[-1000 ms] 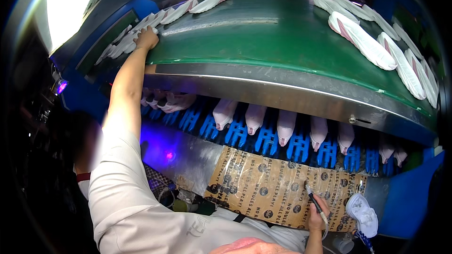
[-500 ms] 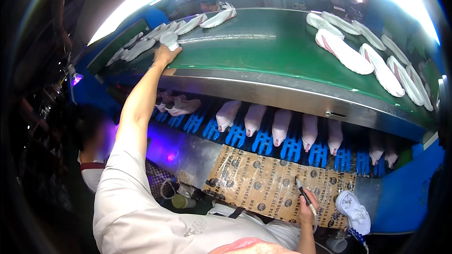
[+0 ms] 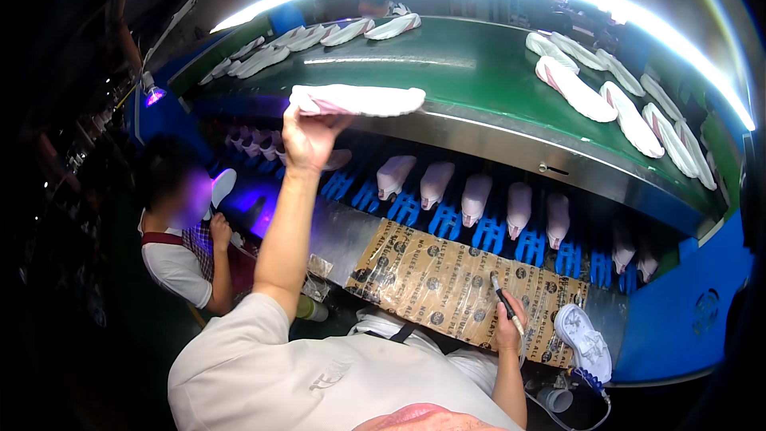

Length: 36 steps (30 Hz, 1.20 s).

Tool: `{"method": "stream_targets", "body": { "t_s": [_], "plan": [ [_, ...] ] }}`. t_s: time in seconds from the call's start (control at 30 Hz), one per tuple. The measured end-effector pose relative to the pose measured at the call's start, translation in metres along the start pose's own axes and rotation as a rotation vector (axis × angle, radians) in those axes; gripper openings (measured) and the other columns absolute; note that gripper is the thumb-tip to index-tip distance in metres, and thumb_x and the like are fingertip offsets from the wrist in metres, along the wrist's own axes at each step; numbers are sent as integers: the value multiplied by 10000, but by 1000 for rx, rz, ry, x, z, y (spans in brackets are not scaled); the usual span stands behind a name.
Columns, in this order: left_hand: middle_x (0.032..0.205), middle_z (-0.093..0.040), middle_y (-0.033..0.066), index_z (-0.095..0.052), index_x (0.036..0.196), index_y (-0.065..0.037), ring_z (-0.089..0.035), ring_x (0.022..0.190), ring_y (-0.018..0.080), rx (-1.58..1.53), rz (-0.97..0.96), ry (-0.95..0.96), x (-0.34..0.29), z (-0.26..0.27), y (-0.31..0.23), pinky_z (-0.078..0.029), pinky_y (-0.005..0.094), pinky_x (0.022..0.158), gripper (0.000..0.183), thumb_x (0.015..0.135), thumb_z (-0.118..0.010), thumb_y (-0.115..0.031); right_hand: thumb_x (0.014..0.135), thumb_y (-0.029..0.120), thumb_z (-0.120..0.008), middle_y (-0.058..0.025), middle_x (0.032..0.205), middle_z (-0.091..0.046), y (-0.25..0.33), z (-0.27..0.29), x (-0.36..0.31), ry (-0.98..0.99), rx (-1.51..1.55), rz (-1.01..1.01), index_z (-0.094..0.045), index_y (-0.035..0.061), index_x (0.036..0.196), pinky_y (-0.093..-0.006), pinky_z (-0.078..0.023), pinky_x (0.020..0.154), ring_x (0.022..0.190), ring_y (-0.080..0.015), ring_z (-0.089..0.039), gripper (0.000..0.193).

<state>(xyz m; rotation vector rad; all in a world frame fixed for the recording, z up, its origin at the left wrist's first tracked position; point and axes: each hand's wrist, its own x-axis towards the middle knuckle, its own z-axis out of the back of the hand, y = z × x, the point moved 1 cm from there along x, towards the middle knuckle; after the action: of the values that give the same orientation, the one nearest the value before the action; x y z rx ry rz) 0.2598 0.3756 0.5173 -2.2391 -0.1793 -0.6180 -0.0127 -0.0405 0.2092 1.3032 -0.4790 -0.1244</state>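
Note:
My left hand (image 3: pixel 309 142) grips a white shoe sole (image 3: pixel 371 101) with a pink patch by one end, its fingers and thumb closed on the underside. It holds the sole level in the air before the front edge of the green belt. Lower right, my right hand (image 3: pixel 508 327) is wrapped round a slim dark-handled brush (image 3: pixel 499 287) with a thin pale tube running from it. The brush tip points up and away over the printed brown cardboard sheet (image 3: pixel 423 287). A white shoe (image 3: pixel 582 339) lies to the right of that hand.
More soles lie on the green belt (image 3: pixel 471 80), far left and right (image 3: pixel 573 89). Below, pale pink shoe uppers (image 3: pixel 473 199) stand along blue forked holders (image 3: pixel 488 231). A co-worker (image 3: pixel 179 247) sits at left, holding a sole. A cup (image 3: pixel 556 399) is near the lower right.
My left hand has lifted the sole off the belt's left side and brought it nearer and rightward. My right hand still holds the brush. The view has shifted, showing more of the co-worker.

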Motion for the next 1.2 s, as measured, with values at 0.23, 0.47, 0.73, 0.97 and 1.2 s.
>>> {"method": "stream_targets", "body": {
  "t_s": [0.23,0.47,0.73,0.97,1.2],
  "plan": [
    [1320,-632,238,-532,1408,-18,-636,1166,394,-313,470,-327,-147,1,128,-511,522,1037,724,1058,-244,-582,963,104,-677,-79,1047,-704,-21,-5,-3,-93,120,-131,-710,-8,1167,-308,-513,849,942,-179,-647,235],
    [1322,-617,261,-460,1488,-73,-657,1150,399,-373,995,-267,-293,-9,166,-549,536,1009,782,1059,-129,-637,957,103,-688,6,896,-648,27,-23,-3,-84,484,-310,-711,38,1169,-205,-447,668,743,-57,-544,224],
    [1315,-630,201,-455,1494,-93,-649,1180,370,-517,914,-219,-256,-28,178,-542,540,1025,774,1043,-219,-676,875,46,-734,-57,943,-725,133,-91,23,222,266,-50,-760,46,1111,-265,-485,739,806,-133,-628,238],
    [1173,-658,199,-533,1395,-87,-662,1056,351,-574,818,-127,-233,-35,178,-573,482,934,713,1033,-283,-648,789,95,-819,-68,890,-750,153,-100,33,558,84,441,-802,115,1078,-358,-456,902,873,-219,-646,291],
    [1077,-660,182,-566,1338,-89,-661,956,343,-618,775,-108,-212,-37,174,-576,508,871,777,985,-317,-735,789,113,-824,-37,873,-733,177,-99,40,658,-60,566,-802,121,1094,-345,-426,868,877,-184,-614,306]
  ]
}}
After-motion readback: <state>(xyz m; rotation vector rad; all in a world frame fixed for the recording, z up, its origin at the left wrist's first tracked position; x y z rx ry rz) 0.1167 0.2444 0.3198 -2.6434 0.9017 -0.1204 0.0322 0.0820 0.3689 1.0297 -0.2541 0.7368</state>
